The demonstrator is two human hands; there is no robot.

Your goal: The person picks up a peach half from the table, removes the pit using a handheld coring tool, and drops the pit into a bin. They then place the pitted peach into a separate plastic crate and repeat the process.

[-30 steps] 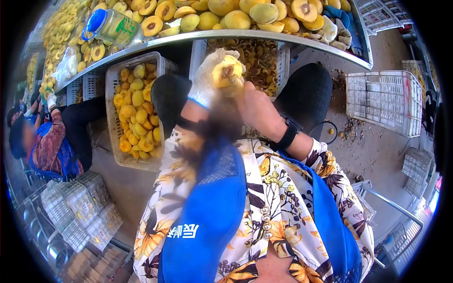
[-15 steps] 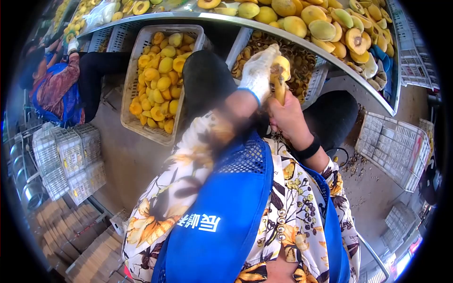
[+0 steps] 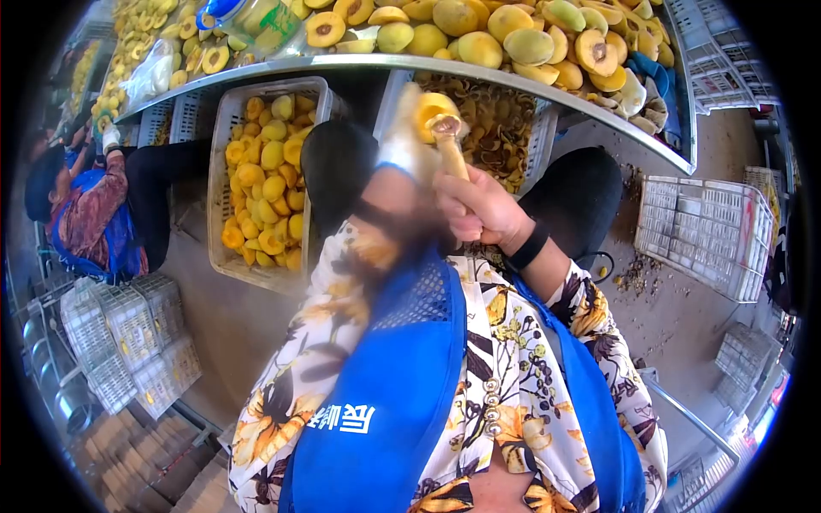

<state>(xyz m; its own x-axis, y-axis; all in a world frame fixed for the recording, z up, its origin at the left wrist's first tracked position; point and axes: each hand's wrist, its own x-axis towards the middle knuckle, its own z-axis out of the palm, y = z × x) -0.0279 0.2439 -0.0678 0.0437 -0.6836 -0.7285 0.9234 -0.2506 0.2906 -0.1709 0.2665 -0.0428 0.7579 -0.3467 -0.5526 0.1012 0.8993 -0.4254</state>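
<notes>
My left hand (image 3: pixel 402 145), in a white glove and blurred by motion, is closed around a yellow peach half (image 3: pixel 434 108). In my bare right hand (image 3: pixel 486 207) is a pitting tool with a light wooden handle (image 3: pixel 454 159). Its head (image 3: pixel 445 126) touches the peach half's lower edge; a brownish bit shows there. Both hands are above a crate (image 3: pixel 540 145) of peelings and scraps (image 3: pixel 494 128), between my knees. To the left stands a pale crate (image 3: pixel 215 218) full of yellow peach halves (image 3: pixel 265 184).
A metal-edged table (image 3: pixel 359 61) heaped with peaches (image 3: pixel 479 50) runs across the front. On it are a clear jug (image 3: pixel 261 24) and a plastic bag (image 3: pixel 150 73). Another person (image 3: pixel 98 201) sits at the left. White crates (image 3: pixel 705 231) stand on the right; more crates (image 3: pixel 128 333) are stacked left.
The view has shifted, bringing the jug into sight. The peach half has turned in my left hand, and the tool's head now shows at its edge. Both hands keep their hold.
</notes>
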